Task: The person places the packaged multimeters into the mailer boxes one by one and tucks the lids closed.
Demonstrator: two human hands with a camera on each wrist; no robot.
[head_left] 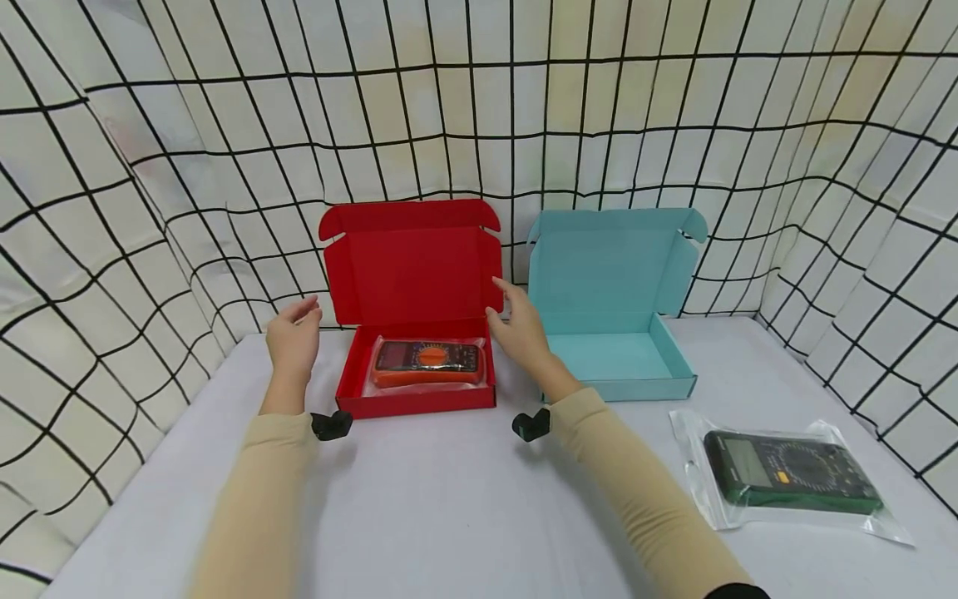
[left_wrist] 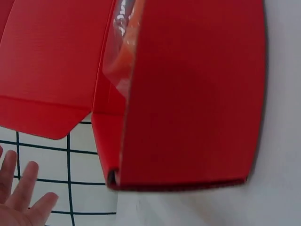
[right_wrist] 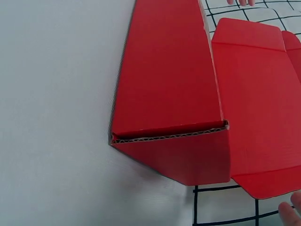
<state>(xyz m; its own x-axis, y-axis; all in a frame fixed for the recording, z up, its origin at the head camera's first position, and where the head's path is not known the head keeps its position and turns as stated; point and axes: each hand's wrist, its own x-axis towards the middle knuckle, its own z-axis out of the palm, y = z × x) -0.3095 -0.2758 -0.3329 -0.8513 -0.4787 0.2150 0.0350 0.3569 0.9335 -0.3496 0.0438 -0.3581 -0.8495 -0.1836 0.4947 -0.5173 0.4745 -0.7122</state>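
Note:
A red cardboard box (head_left: 415, 405) stands with its lid (head_left: 415, 270) raised. In it lies an orange multimeter (head_left: 430, 376) in a clear plastic bag. My left hand (head_left: 294, 337) is held up left of the box, apart from the lid. The left wrist view shows its spread fingers (left_wrist: 23, 188) beyond a lid flap. On the other side my right hand (head_left: 521, 329) has its thumb and fingers apart right at the lid's right edge. Only its fingertips (right_wrist: 289, 214) show in the right wrist view, below the lid flap. Neither hand holds anything.
A light blue box (head_left: 621, 389) with its lid up stands just right of my right hand. Near the table's right side lies a green and black multimeter (head_left: 793, 470) in a clear bag. White cloth with a black grid (head_left: 464, 108) closes off the back and sides.

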